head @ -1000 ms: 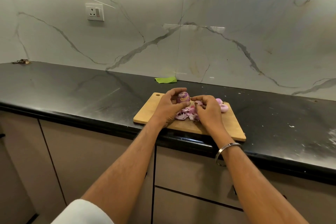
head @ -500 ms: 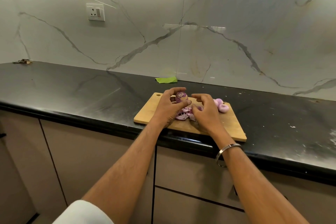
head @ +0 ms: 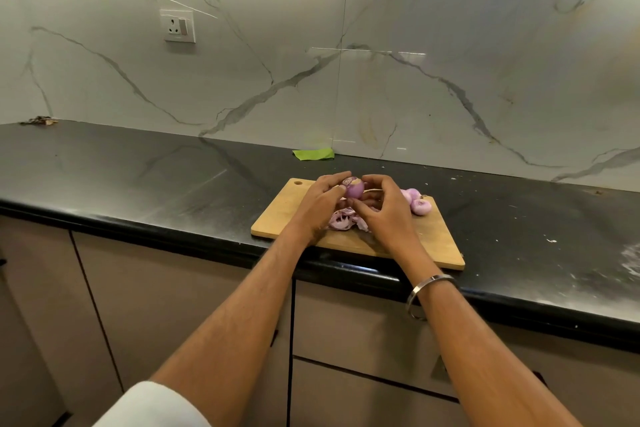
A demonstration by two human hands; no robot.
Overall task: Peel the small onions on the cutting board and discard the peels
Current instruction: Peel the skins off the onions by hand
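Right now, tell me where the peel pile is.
In the head view, the peel pile lies on the cutting board, near its front edge, under and between the left hand and right hand.

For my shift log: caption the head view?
Both hands hold a small onion above peels on the cutting board.

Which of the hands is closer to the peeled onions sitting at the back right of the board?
Right. The right hand is just beside the peeled onions; the left hand is farther away.
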